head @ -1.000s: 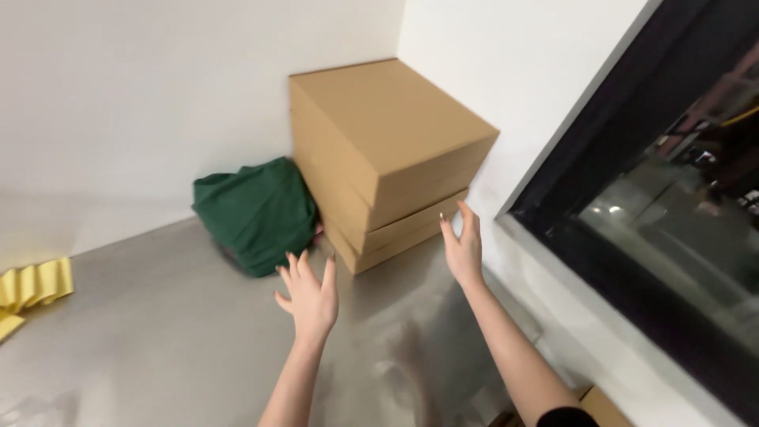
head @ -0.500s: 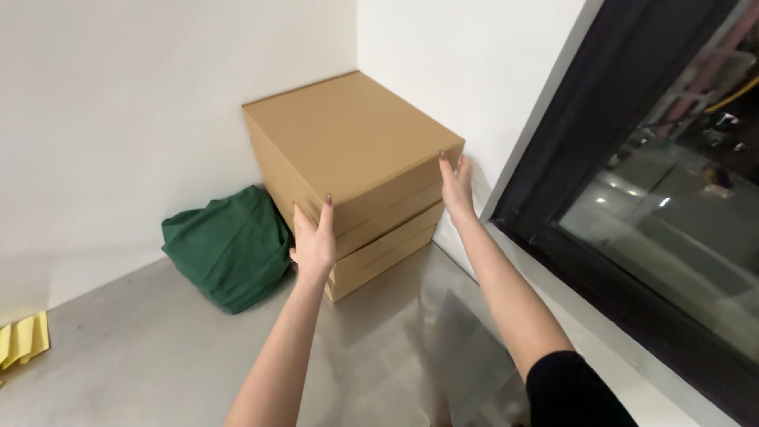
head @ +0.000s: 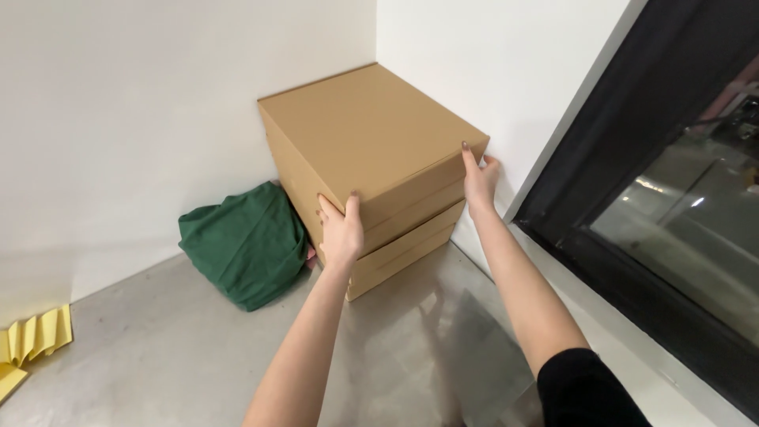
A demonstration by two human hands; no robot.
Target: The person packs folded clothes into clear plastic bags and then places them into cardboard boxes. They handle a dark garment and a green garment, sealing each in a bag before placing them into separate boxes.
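Both hands clamped on the top plain brown cardboard box (head: 371, 138), stack sits in the wall corner on the grey steel floor (head: 158, 356).

L to R: folded yellow paper (head: 32, 344) at the floor's left edge, crumpled green cloth bundle (head: 241, 245) against the stack, left hand (head: 341, 229) grasping the near-left corner, right hand (head: 479, 178) gripping the right corner by the wall. Judgement: keep the squeeze even and lift level so the lower boxes stay put. Versus half a second ago: grip much the same, view shifted slightly.

A green cloth bundle (head: 243, 243) lies by the wall; folded yellow material (head: 32, 341), perhaps paper, sits far left.
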